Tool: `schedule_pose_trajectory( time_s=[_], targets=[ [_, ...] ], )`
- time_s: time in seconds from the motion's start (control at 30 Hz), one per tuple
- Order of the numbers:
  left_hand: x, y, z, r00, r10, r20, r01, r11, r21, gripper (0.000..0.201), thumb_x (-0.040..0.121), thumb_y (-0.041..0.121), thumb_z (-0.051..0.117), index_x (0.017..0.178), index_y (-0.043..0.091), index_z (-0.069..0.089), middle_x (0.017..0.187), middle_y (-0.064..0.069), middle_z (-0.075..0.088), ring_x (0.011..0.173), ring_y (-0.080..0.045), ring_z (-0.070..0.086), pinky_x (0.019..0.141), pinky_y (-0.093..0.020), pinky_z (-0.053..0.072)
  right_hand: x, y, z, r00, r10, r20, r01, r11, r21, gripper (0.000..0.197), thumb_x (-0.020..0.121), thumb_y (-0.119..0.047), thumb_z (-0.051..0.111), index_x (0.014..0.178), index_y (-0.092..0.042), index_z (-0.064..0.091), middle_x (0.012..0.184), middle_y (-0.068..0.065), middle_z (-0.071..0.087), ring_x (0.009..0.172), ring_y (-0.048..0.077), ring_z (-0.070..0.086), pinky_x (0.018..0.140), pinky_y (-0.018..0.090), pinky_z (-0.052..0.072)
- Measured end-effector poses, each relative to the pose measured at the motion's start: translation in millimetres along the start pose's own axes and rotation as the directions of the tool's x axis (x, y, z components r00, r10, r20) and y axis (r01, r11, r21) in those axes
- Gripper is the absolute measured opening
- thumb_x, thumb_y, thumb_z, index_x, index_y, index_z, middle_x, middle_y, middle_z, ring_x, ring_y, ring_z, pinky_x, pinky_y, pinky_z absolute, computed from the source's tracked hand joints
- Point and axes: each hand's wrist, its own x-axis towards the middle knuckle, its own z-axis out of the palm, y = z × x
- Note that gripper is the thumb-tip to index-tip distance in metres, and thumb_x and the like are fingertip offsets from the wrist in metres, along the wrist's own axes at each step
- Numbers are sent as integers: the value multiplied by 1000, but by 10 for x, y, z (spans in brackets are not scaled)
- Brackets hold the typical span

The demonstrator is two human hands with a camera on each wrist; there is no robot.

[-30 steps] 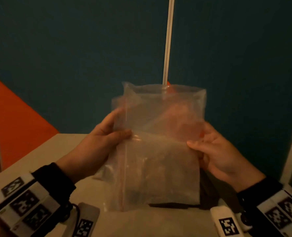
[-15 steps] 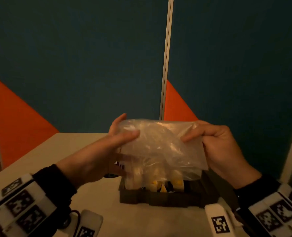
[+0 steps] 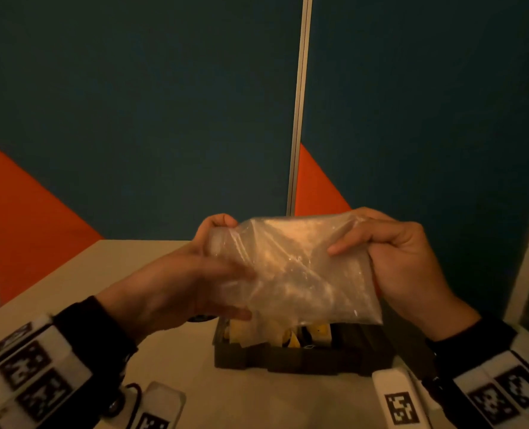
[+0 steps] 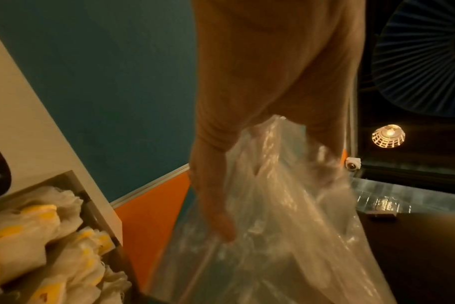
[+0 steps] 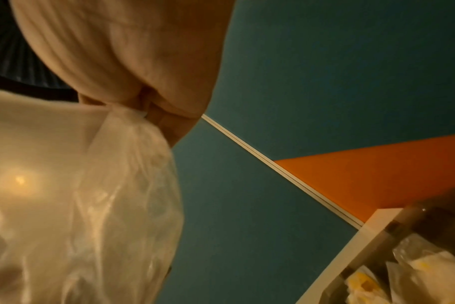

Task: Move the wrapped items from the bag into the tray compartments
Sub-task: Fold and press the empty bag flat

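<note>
A clear plastic bag (image 3: 294, 267) hangs crumpled in the air above the dark tray (image 3: 300, 360). My left hand (image 3: 207, 274) grips the bag's left side, fingers curled into the plastic (image 4: 273, 205). At the bag's right top corner my right hand (image 3: 390, 252) pinches the bunched film (image 5: 125, 164). The bag looks empty. White and yellow wrapped items (image 3: 291, 334) fill the tray compartments, seen also in the left wrist view (image 4: 39, 246) and the right wrist view (image 5: 416, 277).
The tray sits on a pale table (image 3: 108, 274) whose far edge meets a teal and orange partition wall (image 3: 164, 119). A white post (image 3: 300, 103) runs up the wall. White tagged devices (image 3: 399, 400) lie near the table's front.
The bag, held up flat and tall a second ago, has come down and is now crumpled between both hands. The tray and its wrapped items have come into sight beneath it.
</note>
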Motion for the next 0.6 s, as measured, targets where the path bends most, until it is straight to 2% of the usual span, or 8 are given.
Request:
schedule_pose_trajectory(
  time_s=[0.1, 0.17, 0.23, 0.3, 0.37, 0.47, 0.53, 0.6],
  targets=[
    [6, 6, -29, 999, 36, 10, -37, 995, 93, 79, 59, -17, 69, 110, 39, 50, 115, -12, 54, 85, -27, 69, 60, -37, 57, 27, 5, -43, 996, 84, -32, -82, 995, 59, 50, 79, 23, 42, 55, -9, 72, 82, -6, 68, 84, 12, 64, 70, 26, 57],
    [-9, 39, -69, 999, 37, 17, -39, 985, 165, 79, 56, -14, 67, 111, 41, 50, 114, -11, 57, 89, -29, 68, 65, -42, 58, 40, 17, -37, 981, 192, -16, -189, 976, 109, 53, 81, 20, 43, 53, -12, 72, 85, -6, 69, 86, 14, 66, 71, 31, 59],
    [-41, 74, -99, 998, 57, 3, -56, 961, 272, 77, 59, -8, 69, 111, 44, 48, 103, -10, 64, 88, -30, 68, 68, -50, 57, 43, 14, -70, 936, 345, 65, -350, 930, 110, 53, 83, 19, 40, 54, -12, 72, 86, -5, 72, 83, 13, 69, 63, 30, 59],
    [-66, 105, -129, 995, 92, -25, -75, 921, 382, 79, 63, -7, 69, 115, 46, 44, 94, -10, 67, 83, -28, 69, 68, -53, 57, 52, -11, -148, 862, 458, 216, -470, 883, 3, 45, 85, 12, 42, 66, -12, 75, 94, -3, 73, 89, 14, 70, 63, 25, 57],
    [-76, 125, -129, 988, 144, -56, -97, 862, 498, 80, 68, -9, 69, 116, 48, 41, 97, -12, 64, 81, -27, 68, 68, -50, 57, 80, -74, -205, 820, 470, 326, -449, 882, -141, 27, 77, -9, 56, 91, -24, 73, 113, -3, 67, 105, 14, 64, 79, 30, 56],
    [-48, 130, -46, 990, 137, 32, -127, 769, 627, 81, 70, -5, 70, 116, 53, 38, 100, -11, 64, 80, -26, 68, 68, -46, 58, 168, -159, -59, 804, 459, 378, -355, 880, -315, 66, 54, -38, 75, 113, -54, 51, 130, -12, 52, 121, 10, 51, 99, 35, 46],
    [-32, 142, 26, 986, 142, 89, -165, 733, 659, 81, 69, -4, 72, 117, 52, 38, 98, -8, 65, 82, -20, 68, 69, -39, 58, 206, -184, 145, 758, 463, 460, -293, 871, -394, 78, 58, -27, 84, 123, -46, 46, 129, -8, 55, 116, 10, 57, 97, 35, 50],
    [-31, 166, 68, 979, 187, 84, -196, 734, 650, 79, 68, -1, 73, 116, 51, 39, 97, -7, 66, 82, -17, 68, 69, -34, 58, 210, -164, 273, 719, 486, 497, -264, 853, -451, 54, 70, -9, 79, 118, -23, 57, 113, 0, 67, 100, 11, 67, 89, 31, 55]
  ],
)
